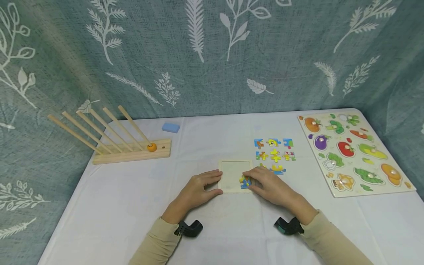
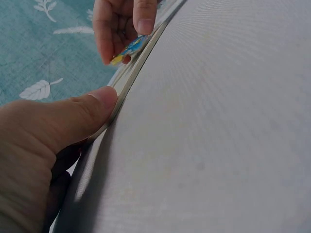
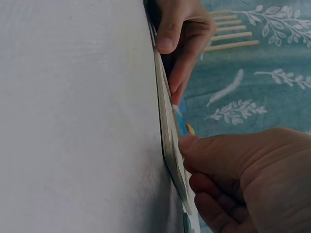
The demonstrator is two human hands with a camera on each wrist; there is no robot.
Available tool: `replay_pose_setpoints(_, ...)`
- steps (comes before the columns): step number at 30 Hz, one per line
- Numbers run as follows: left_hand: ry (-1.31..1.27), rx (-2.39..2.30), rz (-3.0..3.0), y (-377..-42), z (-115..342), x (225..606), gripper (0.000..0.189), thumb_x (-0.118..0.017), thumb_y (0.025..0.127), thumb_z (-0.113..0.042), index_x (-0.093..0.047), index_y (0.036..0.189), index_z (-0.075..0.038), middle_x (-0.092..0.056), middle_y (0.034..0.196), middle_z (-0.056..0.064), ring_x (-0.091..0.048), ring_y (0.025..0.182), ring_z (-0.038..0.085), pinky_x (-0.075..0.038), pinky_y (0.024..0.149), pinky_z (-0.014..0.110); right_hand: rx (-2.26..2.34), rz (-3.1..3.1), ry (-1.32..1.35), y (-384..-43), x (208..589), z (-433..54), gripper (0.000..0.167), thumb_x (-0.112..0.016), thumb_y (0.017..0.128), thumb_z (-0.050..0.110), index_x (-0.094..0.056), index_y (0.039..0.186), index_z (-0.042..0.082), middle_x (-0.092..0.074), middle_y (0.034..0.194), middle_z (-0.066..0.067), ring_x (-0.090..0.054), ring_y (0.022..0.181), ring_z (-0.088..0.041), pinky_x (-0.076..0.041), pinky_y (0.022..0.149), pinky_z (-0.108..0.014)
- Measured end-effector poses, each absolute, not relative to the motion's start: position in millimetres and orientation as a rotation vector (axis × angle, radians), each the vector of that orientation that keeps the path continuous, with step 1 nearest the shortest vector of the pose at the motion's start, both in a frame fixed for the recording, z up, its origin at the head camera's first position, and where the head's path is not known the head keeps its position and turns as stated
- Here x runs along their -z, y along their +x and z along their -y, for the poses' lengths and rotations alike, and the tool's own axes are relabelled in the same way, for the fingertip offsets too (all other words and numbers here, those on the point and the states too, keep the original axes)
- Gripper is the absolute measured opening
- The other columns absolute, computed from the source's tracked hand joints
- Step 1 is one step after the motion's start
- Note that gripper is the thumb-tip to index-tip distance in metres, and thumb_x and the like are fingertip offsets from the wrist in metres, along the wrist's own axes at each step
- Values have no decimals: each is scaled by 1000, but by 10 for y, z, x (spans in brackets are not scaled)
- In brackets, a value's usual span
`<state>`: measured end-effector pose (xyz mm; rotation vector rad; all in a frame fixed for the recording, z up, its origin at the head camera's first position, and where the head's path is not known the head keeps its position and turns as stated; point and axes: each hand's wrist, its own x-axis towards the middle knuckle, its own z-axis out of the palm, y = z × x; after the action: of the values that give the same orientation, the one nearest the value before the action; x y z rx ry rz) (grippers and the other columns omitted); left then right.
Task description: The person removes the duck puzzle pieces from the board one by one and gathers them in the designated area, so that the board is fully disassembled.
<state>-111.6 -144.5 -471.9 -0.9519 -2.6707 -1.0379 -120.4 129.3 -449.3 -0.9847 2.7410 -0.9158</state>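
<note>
In the head view, a square, pale wooden puzzle tray (image 1: pixel 230 180) with a raised rim lies on the table between both hands. My left hand (image 1: pixel 201 187) holds it at its left side, the thumb (image 2: pixel 99 102) on the rim near the front corner and the fingers farther back. My right hand (image 1: pixel 273 186) pinches a blue and yellow jigsaw piece (image 1: pixel 245 182) between thumb and fingers, over the tray's front right part. Seen from the left wrist, that piece (image 2: pixel 130 50) is tilted, one edge raised above the tray.
Several loose jigsaw pieces (image 1: pixel 275 155) lie in rows behind my right hand, which partly hides the front row. A vegetable peg board (image 1: pixel 357 152) is at the right. At the back left stand a wooden peg rack (image 1: pixel 132 157) with an orange bead (image 1: pixel 152 147) and a blue block (image 1: pixel 170 127).
</note>
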Motion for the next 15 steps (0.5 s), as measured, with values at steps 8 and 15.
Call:
replay_pose_setpoints(8, -943, 1052, 2672, -1107, 1455, 4713, 50, -79, 76, -23, -66, 119, 0, -64, 124, 10, -58, 119, 24, -49, 99, 37, 922, -2797, -993, -1242, 4410, -1455, 39, -68, 88, 16, -62, 125, 5, -64, 121, -7, -56, 115, -25, -47, 99, -44)
replay_pose_setpoints(15, -954, 1044, 2667, -1097, 1452, 4703, 50, -80, 76, -22, -66, 118, 1, -64, 123, 10, -59, 118, 24, -49, 99, 36, 957, -2903, -869, -1242, 4427, -1831, 37, -68, 87, 11, -63, 123, 6, -64, 120, -11, -57, 114, -30, -48, 97, -48)
